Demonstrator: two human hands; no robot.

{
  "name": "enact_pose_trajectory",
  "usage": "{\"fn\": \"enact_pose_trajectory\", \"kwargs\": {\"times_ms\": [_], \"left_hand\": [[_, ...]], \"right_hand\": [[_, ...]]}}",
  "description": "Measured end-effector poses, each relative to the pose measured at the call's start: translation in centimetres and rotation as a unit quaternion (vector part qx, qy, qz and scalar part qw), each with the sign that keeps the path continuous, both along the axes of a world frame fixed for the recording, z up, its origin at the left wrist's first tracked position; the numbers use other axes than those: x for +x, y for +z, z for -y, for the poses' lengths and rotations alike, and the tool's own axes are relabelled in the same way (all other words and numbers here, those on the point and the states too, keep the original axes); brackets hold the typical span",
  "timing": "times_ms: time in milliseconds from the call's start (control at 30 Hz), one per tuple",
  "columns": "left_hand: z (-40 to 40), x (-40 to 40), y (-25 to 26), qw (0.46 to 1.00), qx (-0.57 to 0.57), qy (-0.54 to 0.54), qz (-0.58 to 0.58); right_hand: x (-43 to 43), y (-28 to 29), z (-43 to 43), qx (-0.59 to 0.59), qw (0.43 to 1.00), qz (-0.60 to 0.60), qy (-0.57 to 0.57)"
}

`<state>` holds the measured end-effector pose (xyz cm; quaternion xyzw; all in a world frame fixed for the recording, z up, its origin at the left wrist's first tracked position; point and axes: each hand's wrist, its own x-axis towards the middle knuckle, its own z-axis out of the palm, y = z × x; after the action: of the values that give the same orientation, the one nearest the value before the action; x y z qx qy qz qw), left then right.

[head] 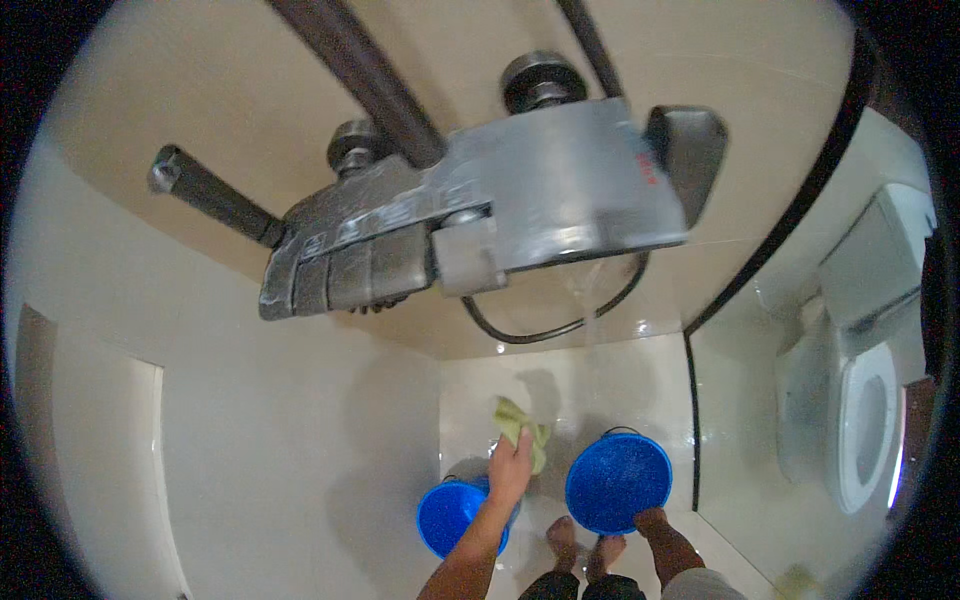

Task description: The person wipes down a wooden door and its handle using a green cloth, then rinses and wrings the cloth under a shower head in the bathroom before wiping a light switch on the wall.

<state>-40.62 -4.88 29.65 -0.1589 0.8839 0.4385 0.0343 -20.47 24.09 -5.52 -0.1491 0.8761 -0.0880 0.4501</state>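
My left hand pinches a crumpled yellow-green cloth above the wet floor. Below and left of that hand stands a blue bucket, partly hidden by my forearm. My right hand grips the near rim of a second blue bucket, whose inside looks wet and speckled. A thin stream of water falls from the shower fixture beyond the buckets.
The large metal shower fixture juts from the wall with a hanging hose. A dark-framed glass partition separates a white toilet on the right. My bare feet stand just behind the buckets.
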Motion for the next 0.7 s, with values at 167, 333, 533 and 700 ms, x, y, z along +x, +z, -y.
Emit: {"fn": "enact_pose_trajectory", "kwargs": {"times_ms": [167, 333, 533, 700], "left_hand": [[-3.8, -4.7, -6.1, 0.998, 0.058, -0.02, 0.005], [-7.6, -10.2, -8.3, 0.99, 0.101, -0.01, 0.096], [-7.3, -13.2, -16.5, 0.878, 0.476, -0.045, 0.036], [-8.6, -14.4, -17.4, 0.818, 0.553, -0.007, 0.159]], "right_hand": [[-5.5, 10.2, 0.2, -0.105, 0.991, -0.04, 0.074], [-21.0, 28.6, 3.2, -0.466, 0.791, -0.058, -0.392], [-31.1, 38.8, 10.1, -0.697, 0.375, 0.114, -0.601], [-33.9, 37.4, 11.2, -0.504, 0.602, 0.116, -0.609]]}}
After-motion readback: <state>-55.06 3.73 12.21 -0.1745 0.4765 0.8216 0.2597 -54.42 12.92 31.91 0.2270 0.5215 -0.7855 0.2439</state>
